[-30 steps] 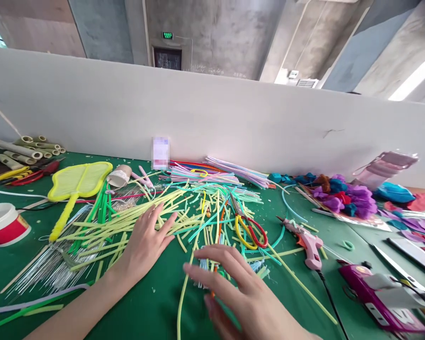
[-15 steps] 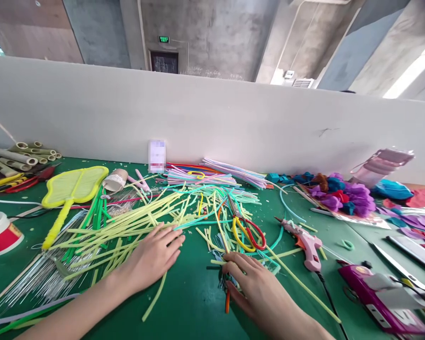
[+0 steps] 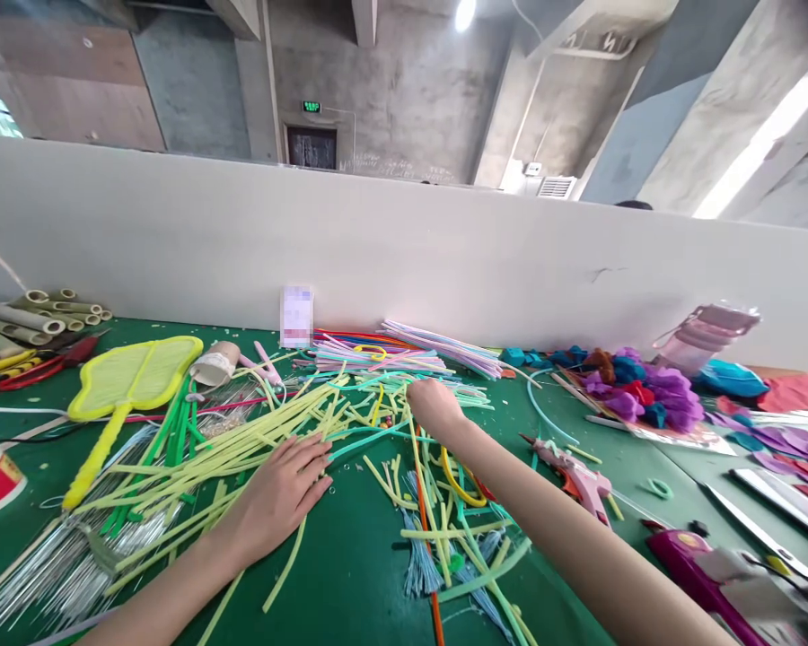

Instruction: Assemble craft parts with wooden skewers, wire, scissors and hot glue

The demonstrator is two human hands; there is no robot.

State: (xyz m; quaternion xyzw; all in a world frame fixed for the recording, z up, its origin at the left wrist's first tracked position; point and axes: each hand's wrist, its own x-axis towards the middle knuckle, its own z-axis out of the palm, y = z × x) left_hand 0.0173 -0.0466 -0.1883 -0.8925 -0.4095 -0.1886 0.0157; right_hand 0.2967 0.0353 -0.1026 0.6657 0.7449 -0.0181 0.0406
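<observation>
Yellow straws (image 3: 242, 449) touching hands (image 3: 283, 492) (image 3: 434, 408), white label (image 3: 296, 316) blurred

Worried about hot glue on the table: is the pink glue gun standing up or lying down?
Lying down: the pink glue gun rests on its side on the green table, its nozzle toward the strip pile.
</observation>
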